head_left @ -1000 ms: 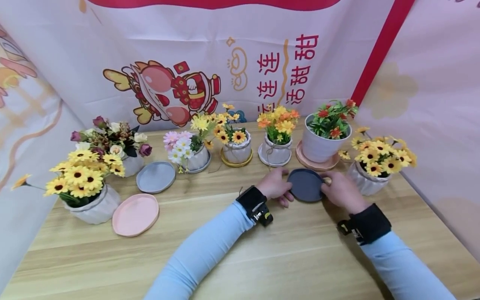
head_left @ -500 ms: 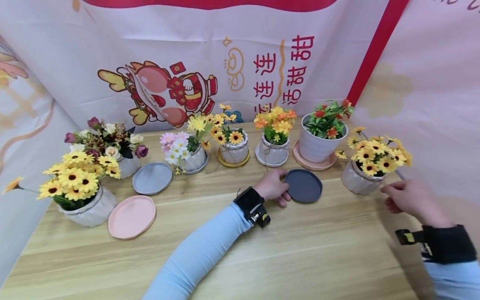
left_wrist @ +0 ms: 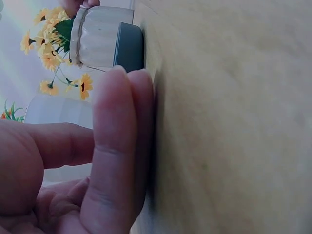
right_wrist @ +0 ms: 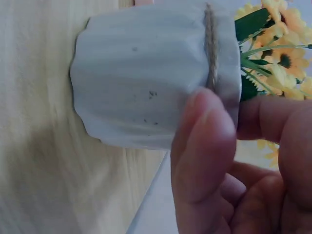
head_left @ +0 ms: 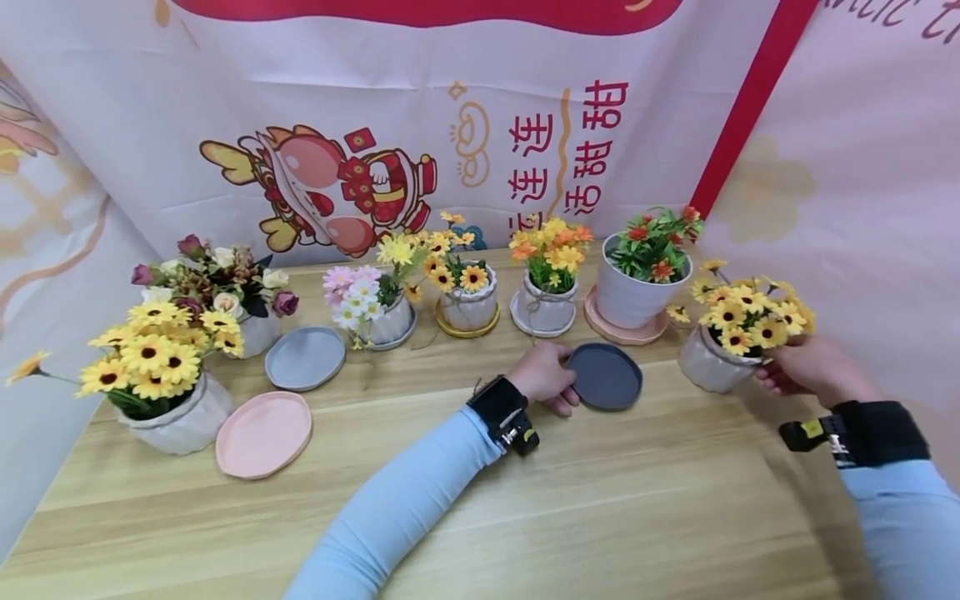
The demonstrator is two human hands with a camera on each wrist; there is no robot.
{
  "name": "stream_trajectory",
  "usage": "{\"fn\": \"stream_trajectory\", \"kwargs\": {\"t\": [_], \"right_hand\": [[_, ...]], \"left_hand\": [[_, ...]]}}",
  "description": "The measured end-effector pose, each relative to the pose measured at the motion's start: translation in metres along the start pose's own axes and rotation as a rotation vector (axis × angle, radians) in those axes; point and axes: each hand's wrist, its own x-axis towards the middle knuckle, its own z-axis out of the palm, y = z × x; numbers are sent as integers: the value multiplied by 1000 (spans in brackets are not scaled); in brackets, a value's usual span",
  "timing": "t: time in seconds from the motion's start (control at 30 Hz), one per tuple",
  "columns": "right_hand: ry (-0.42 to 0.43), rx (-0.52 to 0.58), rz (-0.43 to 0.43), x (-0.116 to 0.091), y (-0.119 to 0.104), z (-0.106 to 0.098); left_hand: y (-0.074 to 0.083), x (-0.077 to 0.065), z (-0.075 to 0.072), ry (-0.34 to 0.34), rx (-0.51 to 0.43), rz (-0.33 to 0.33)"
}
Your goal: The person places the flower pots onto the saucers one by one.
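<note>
In the head view, my left hand [head_left: 542,377] touches the left edge of a dark grey saucer [head_left: 604,377] lying flat on the table. Two fairly straight fingers [left_wrist: 114,114] reach the saucer's rim [left_wrist: 130,48] in the left wrist view. My right hand [head_left: 821,369] pinches the rim of a pale fluted flowerpot [head_left: 712,360] with yellow flowers [head_left: 750,317]. From the right wrist, fingertips lie against the outside of the pot [right_wrist: 141,78] near its twine, and another finger goes behind the rim. The pot stands upright on the table.
Behind are potted flowers on saucers, including a red-flowered plant [head_left: 645,275] on a pink saucer. To the left lie a blue-grey saucer [head_left: 305,358] and a pink saucer [head_left: 264,435], beside a sunflower pot [head_left: 180,412] and a rose pot [head_left: 260,333].
My right hand has left the dark saucer's right edge, swung right and taken hold of the yellow-flowered pot's rim. My left hand has stayed at the saucer.
</note>
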Motion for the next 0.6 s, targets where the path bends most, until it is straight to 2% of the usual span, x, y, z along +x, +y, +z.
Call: {"fn": "stream_trajectory", "kwargs": {"t": [0.1,0.27,0.37,0.6], "right_hand": [[-23,-20,-11,3,-7,-2],[-60,-19,-87,3,-16,-2],[-42,-30,-115,2,-19,-1],[-7,-86,-104,0,-21,1]], "left_hand": [[-1,2,1,7,5,-2],[-3,4,2,15,10,-18],[-2,3,2,18,12,-14],[0,-1,3,25,24,-4]]}}
